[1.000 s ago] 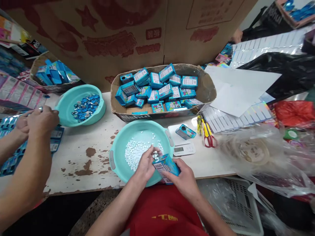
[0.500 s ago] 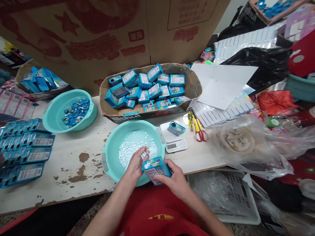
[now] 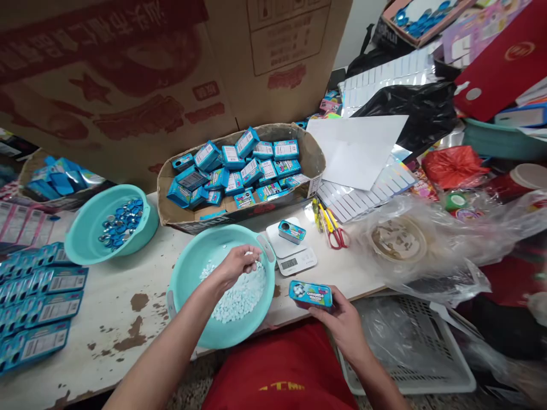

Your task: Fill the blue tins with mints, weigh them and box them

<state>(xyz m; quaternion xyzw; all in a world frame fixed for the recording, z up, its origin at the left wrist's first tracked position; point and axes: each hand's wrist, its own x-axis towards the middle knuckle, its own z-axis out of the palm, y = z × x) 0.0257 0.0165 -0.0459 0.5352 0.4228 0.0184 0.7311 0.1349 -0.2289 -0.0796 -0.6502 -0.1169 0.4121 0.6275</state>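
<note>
My right hand point(image 3: 342, 319) grips a blue candy box point(image 3: 318, 294) just off the table's front edge. White shows in the opening at the left end of its top. My left hand point(image 3: 240, 263) hovers over a turquoise basin point(image 3: 177, 273) with its fingers curled together around a few small white candies. Many more white candies point(image 3: 239, 299) lie loose in the basin. Right of the basin stands a white digital scale point(image 3: 298, 262), carrying another blue box point(image 3: 292, 232) with a dark round hole in its top.
Behind the basin, a cut-down carton point(image 3: 314, 148) holds many blue boxes. To the left are a turquoise bowl point(image 3: 77, 228) of blue-and-silver caps and rows of blue boxes point(image 3: 60, 285). Red-handled scissors point(image 3: 339, 236), white sheets point(image 3: 354, 151) and clear plastic bags point(image 3: 448, 250) lie to the right.
My right hand has carried the box rightward, away from the basin, and turned its top into view. My left hand has come away from the box and stays over the basin. The view has shifted.
</note>
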